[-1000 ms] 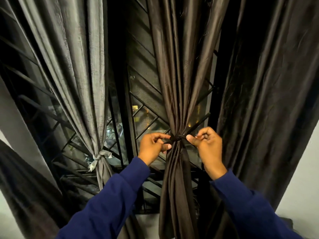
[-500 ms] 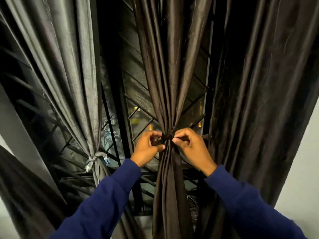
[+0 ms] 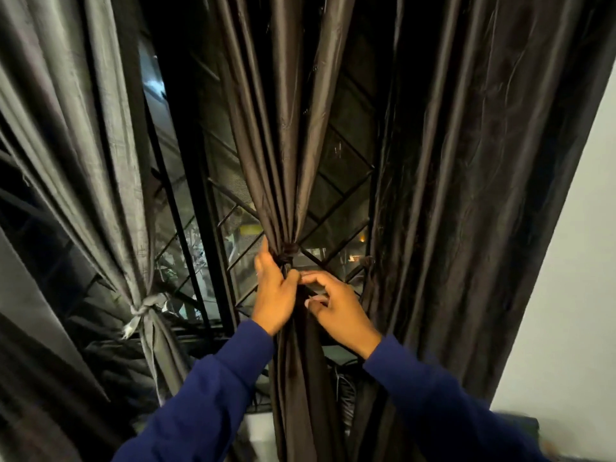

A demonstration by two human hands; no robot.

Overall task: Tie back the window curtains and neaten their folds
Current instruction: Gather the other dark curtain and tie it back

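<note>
dark window grille [image 3: 336, 181] backs the middle curtain [image 3: 290, 128], cinched by a knot [image 3: 289, 253]. left hand [image 3: 275, 295] grips the gathered folds just below; right hand [image 3: 336, 311] pinches fabric beside it. tugging downward could loosen the tie.

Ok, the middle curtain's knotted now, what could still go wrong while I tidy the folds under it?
1. The left hand grips the middle curtain just under the knot; a downward tug may loosen it.
2. The right hand pinches folds beside the left; pulling sideways could drag pleats out unevenly.
3. The right curtain hangs loose, close by, and could get caught in.
</note>
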